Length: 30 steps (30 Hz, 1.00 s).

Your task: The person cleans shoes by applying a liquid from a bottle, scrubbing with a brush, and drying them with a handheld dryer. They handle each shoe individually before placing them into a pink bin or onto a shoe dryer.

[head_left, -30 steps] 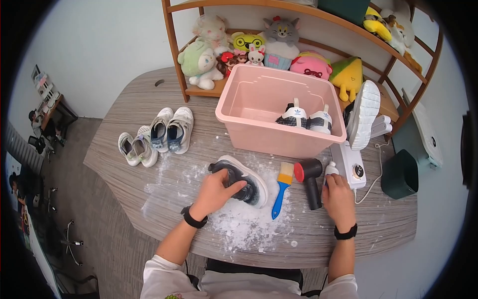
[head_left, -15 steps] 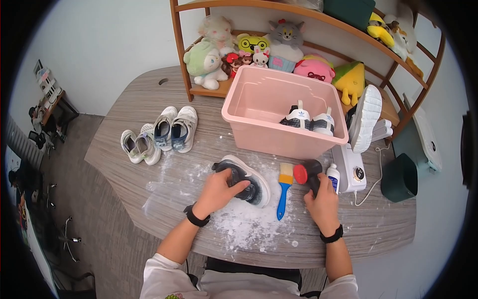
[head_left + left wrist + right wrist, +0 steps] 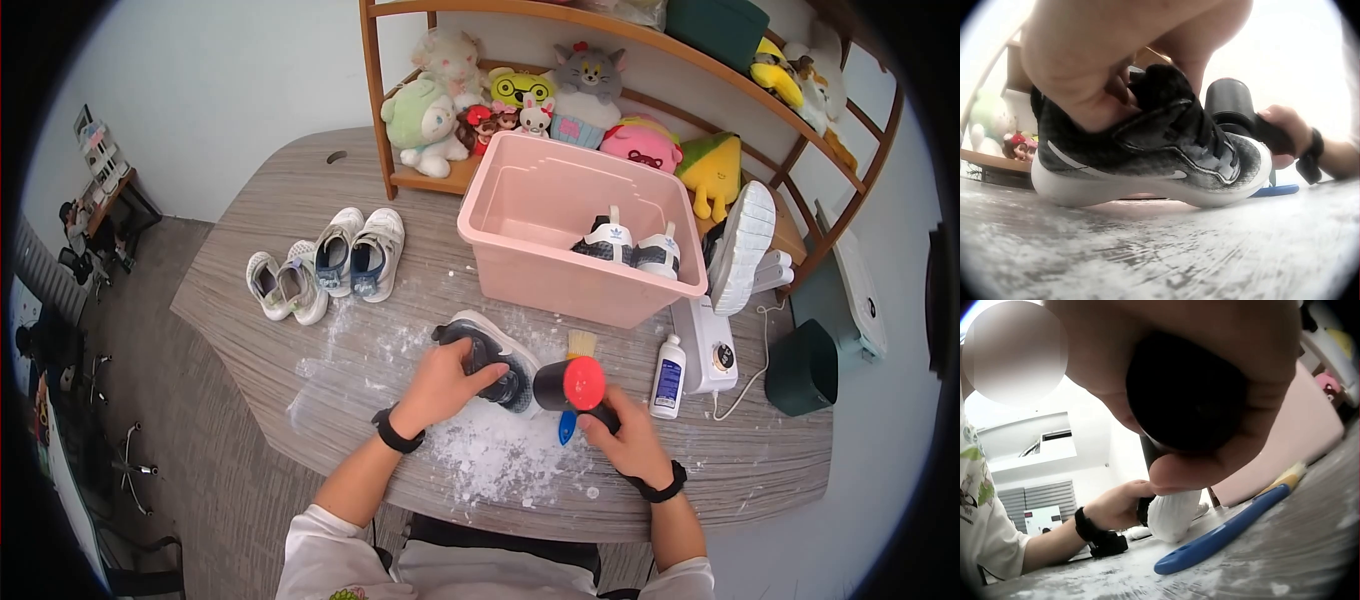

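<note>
A black-and-grey sneaker (image 3: 1154, 156) with a white sole stands on the powder-strewn table. My left hand (image 3: 438, 385) grips it at the collar, fingers reaching into the opening. In my right hand (image 3: 637, 440) is a black hair dryer (image 3: 1229, 103) with a red round end, its handle wrapped by the fingers. The dryer's barrel is raised beside the sneaker's toe, the red end (image 3: 584, 383) facing up toward the head camera. Underneath it lies a blue-handled brush (image 3: 1225, 531) with pale bristles, partly covered by the dryer in the head view.
A pink bin (image 3: 580, 290) holding a pair of shoes stands behind. Two pairs of small shoes (image 3: 375, 260) sit at the left. To the right are a white bottle (image 3: 668, 375), a white device (image 3: 708, 345) with a dial, and an upright white-soled shoe (image 3: 742, 245). White powder (image 3: 490, 455) covers the front.
My right hand went from the white bottle to the hair dryer, gripped it, lifted it and brought it left over the brush to the sneaker. My left hand keeps its hold on the sneaker.
</note>
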Each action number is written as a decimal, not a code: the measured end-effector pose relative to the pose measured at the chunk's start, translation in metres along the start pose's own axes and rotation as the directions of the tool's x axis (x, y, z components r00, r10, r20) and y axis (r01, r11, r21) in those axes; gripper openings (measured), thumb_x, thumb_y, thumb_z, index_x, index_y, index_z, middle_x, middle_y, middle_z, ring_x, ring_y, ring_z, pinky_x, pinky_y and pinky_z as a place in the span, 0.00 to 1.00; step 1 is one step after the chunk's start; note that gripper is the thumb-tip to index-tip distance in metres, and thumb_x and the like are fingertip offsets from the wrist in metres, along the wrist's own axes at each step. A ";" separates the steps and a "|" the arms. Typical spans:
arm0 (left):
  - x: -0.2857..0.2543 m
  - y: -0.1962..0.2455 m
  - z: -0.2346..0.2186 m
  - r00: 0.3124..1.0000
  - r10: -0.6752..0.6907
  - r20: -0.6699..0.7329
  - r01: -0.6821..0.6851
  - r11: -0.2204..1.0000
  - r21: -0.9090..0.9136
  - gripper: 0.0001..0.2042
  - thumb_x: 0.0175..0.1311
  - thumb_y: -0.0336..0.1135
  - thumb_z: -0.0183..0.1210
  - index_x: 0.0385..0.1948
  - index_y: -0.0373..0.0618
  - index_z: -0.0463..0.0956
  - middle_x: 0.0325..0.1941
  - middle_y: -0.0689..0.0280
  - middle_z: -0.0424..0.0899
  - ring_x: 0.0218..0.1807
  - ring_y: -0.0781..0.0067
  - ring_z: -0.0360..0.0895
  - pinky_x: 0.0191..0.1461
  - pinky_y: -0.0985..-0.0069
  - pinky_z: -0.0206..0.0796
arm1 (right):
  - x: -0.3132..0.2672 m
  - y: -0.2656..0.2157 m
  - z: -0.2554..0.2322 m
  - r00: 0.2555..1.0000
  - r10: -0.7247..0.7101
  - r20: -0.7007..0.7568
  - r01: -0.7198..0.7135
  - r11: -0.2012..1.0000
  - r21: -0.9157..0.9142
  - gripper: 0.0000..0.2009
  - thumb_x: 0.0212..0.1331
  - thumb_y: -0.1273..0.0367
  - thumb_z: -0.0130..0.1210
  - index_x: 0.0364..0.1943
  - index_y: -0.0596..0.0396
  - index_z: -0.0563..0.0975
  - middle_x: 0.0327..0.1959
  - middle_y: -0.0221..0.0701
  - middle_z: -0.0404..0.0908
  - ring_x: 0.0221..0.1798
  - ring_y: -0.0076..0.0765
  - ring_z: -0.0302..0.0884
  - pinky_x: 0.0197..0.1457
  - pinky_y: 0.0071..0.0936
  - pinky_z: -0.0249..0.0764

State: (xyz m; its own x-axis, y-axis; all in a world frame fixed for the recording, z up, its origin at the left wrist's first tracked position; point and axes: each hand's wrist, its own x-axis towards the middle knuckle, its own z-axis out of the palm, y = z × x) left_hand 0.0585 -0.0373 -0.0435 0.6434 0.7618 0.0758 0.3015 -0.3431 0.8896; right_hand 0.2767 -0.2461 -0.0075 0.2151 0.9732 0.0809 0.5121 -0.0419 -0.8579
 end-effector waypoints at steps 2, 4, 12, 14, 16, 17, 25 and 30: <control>0.000 0.001 0.000 1.000 -0.006 -0.001 0.006 1.000 0.002 0.23 0.60 0.47 0.74 0.24 0.33 0.77 0.18 0.55 0.79 0.21 0.65 0.76 0.27 0.66 0.67 | 0.000 -0.003 0.004 0.998 0.003 -0.063 -0.011 0.993 -0.122 0.18 0.62 0.67 0.67 0.51 0.61 0.76 0.35 0.49 0.85 0.37 0.56 0.86 0.41 0.37 0.80; 0.000 0.001 0.000 1.000 -0.012 -0.001 0.012 1.000 0.002 0.23 0.60 0.47 0.74 0.24 0.33 0.77 0.19 0.55 0.79 0.21 0.64 0.76 0.28 0.65 0.67 | 0.001 0.004 0.010 0.993 -0.076 -0.090 0.060 0.983 -0.172 0.18 0.60 0.66 0.67 0.48 0.61 0.76 0.33 0.49 0.84 0.36 0.59 0.85 0.39 0.40 0.80; 0.000 0.001 -0.001 1.000 -0.009 0.006 0.009 1.000 0.023 0.22 0.60 0.46 0.74 0.24 0.33 0.77 0.19 0.54 0.78 0.22 0.63 0.76 0.29 0.65 0.67 | 0.000 0.014 0.004 0.973 -0.229 0.036 0.222 0.874 -0.432 0.20 0.54 0.62 0.71 0.39 0.61 0.75 0.26 0.47 0.82 0.28 0.60 0.83 0.32 0.47 0.80; 0.001 -0.007 0.001 1.000 0.007 0.017 -0.006 0.999 -0.042 0.23 0.60 0.46 0.74 0.24 0.33 0.76 0.19 0.54 0.78 0.22 0.64 0.75 0.29 0.65 0.67 | 0.000 0.015 0.004 0.982 -0.191 0.011 0.175 0.875 -0.452 0.20 0.55 0.60 0.71 0.40 0.61 0.75 0.26 0.47 0.83 0.29 0.59 0.84 0.32 0.46 0.80; 0.003 -0.017 0.004 0.999 0.027 0.028 -0.024 0.994 -0.109 0.23 0.60 0.46 0.74 0.24 0.33 0.76 0.19 0.55 0.77 0.22 0.65 0.75 0.29 0.65 0.66 | 0.002 0.019 0.009 0.982 -0.187 -0.038 0.152 0.886 -0.437 0.21 0.56 0.59 0.71 0.41 0.61 0.75 0.27 0.47 0.83 0.29 0.59 0.84 0.32 0.45 0.80; 0.003 -0.023 0.005 0.997 0.055 0.046 -0.050 0.992 -0.117 0.23 0.60 0.46 0.74 0.24 0.33 0.76 0.19 0.55 0.77 0.22 0.65 0.74 0.29 0.65 0.66 | 0.004 0.020 0.012 0.979 -0.184 -0.087 0.132 0.898 -0.420 0.21 0.57 0.59 0.72 0.41 0.61 0.75 0.27 0.47 0.84 0.29 0.59 0.84 0.31 0.45 0.80; 0.004 -0.019 -0.001 0.993 0.050 0.103 -0.041 0.995 -0.091 0.23 0.62 0.47 0.73 0.28 0.33 0.76 0.21 0.55 0.77 0.24 0.65 0.73 0.30 0.65 0.66 | 0.004 0.002 -0.004 0.986 -0.166 0.004 0.162 0.957 -0.240 0.24 0.57 0.59 0.72 0.51 0.61 0.78 0.32 0.49 0.86 0.34 0.61 0.86 0.35 0.44 0.82; 0.004 -0.023 0.000 0.991 0.047 0.122 -0.024 0.983 -0.179 0.23 0.66 0.49 0.70 0.32 0.32 0.77 0.24 0.53 0.79 0.27 0.63 0.75 0.33 0.64 0.67 | 0.001 0.008 -0.014 0.990 -0.107 0.090 0.130 0.947 -0.294 0.24 0.57 0.58 0.73 0.50 0.59 0.80 0.31 0.49 0.86 0.34 0.61 0.86 0.37 0.44 0.82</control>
State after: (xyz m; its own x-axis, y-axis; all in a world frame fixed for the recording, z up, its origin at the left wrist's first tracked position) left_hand 0.0543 -0.0266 -0.0642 0.7375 0.6725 0.0621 0.1545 -0.2575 0.9538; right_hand 0.2926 -0.2485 -0.0077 0.0828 0.9885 0.1263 0.7572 0.0200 -0.6529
